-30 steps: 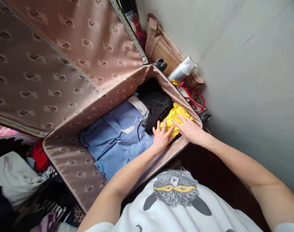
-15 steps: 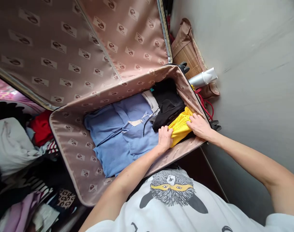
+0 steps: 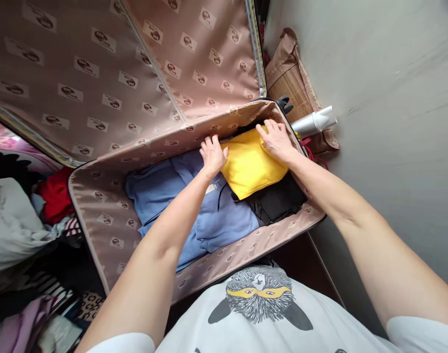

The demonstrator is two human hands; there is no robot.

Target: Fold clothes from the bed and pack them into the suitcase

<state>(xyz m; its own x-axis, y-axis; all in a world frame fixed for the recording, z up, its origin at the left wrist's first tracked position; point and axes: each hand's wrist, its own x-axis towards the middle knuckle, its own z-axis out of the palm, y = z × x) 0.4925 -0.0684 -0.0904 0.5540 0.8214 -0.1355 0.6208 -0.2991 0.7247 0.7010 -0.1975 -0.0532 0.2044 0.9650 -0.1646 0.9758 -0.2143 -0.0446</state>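
A yellow folded garment point(image 3: 253, 164) lies spread out at the right end of the open suitcase point(image 3: 94, 220). At its left edge is my left hand point(image 3: 213, 156), with fingers apart and the thumb beside the cloth. My right hand point(image 3: 277, 141) rests on its upper right part, fingers spread and slightly bent. Below the yellow cloth a folded black garment point(image 3: 278, 198) shows, partly covered. Blue folded clothing point(image 3: 224, 215) fills the middle of the case, with a dark drawstring on it.
The suitcase lid point(image 3: 109, 73), lined in patterned pinkish fabric, stands raised at the back. Heaped clothes, among them a white one point(image 3: 13, 220) and a red one point(image 3: 56, 196), lie at left. By the grey wall point(image 3: 393, 147) are a white cylindrical object point(image 3: 314, 121) and a brown bundle point(image 3: 288, 73).
Both hands have moved up toward the far side of the case. The yellow garment has shifted up with them and is spread wider, baring black cloth near the front edge.
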